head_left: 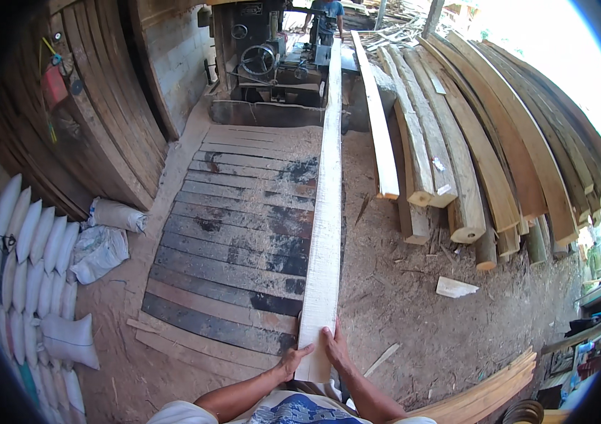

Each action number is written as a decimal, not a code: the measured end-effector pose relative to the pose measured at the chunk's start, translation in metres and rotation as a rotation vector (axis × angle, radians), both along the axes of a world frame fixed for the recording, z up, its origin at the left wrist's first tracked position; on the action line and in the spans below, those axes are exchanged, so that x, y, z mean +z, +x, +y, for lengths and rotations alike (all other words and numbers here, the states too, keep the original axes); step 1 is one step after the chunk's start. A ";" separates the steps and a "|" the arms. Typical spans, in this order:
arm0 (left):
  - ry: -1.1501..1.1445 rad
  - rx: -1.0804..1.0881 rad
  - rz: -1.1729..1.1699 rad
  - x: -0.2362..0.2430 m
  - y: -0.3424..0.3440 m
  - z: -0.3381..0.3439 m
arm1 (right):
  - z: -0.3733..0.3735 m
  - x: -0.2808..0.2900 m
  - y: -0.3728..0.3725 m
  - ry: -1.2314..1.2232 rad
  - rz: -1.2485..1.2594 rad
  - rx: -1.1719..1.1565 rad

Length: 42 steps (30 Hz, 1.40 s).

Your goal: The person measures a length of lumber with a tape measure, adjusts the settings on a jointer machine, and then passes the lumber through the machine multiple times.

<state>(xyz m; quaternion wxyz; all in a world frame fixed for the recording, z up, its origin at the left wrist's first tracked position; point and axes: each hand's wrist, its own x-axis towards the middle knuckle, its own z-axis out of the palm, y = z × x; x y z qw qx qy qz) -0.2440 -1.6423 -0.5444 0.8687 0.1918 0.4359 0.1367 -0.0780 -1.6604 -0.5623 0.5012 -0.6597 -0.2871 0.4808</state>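
Observation:
A long pale sawn plank (323,233) runs straight ahead from my body to the large dark saw machine (265,56) at the far end. My left hand (293,362) grips the plank's left edge near its close end, thumb lying on top. On the opposite edge, slightly farther along, my right hand (336,346) holds on with its thumb also on the upper face. The fingers of both hands curl under the plank, mostly out of sight. Beside the machine, at the plank's far end, another person (330,10) stands, seen only in part.
Thick timber beams (449,141) lie in a row at the right, with a narrow pale board (378,127) beside them. Slatted boards (237,226) cover the floor left of the plank. White sacks (35,247) are stacked far left. Cut planks (484,389) lie close at the right.

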 end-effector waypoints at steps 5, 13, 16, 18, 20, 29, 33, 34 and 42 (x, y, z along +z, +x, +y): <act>0.042 0.077 0.071 0.034 -0.073 -0.125 | -0.107 0.010 -0.050 -0.132 -0.036 0.012; 0.048 0.067 0.121 0.046 -0.167 -0.329 | -0.137 0.040 -0.093 0.088 0.172 -0.082; 0.086 0.065 0.154 0.047 -0.203 -0.386 | -0.188 0.035 -0.129 0.106 0.244 -0.081; 0.036 0.087 0.171 0.045 -0.234 -0.422 | -0.223 0.023 -0.156 0.133 0.169 -0.037; 0.022 0.066 0.147 0.059 -0.263 -0.454 | -0.260 0.029 -0.190 0.165 0.149 -0.040; 0.350 0.021 0.380 0.050 -0.324 -0.616 | -0.408 0.009 -0.256 0.179 0.277 -0.027; 0.229 0.102 0.313 0.037 -0.324 -0.640 | -0.429 0.016 -0.262 0.165 0.255 -0.018; 0.237 0.109 0.265 0.049 -0.322 -0.632 | -0.424 0.008 -0.260 0.165 0.215 -0.025; 0.188 -0.036 0.392 0.062 -0.314 -0.567 | -0.364 0.013 -0.251 0.143 0.226 -0.062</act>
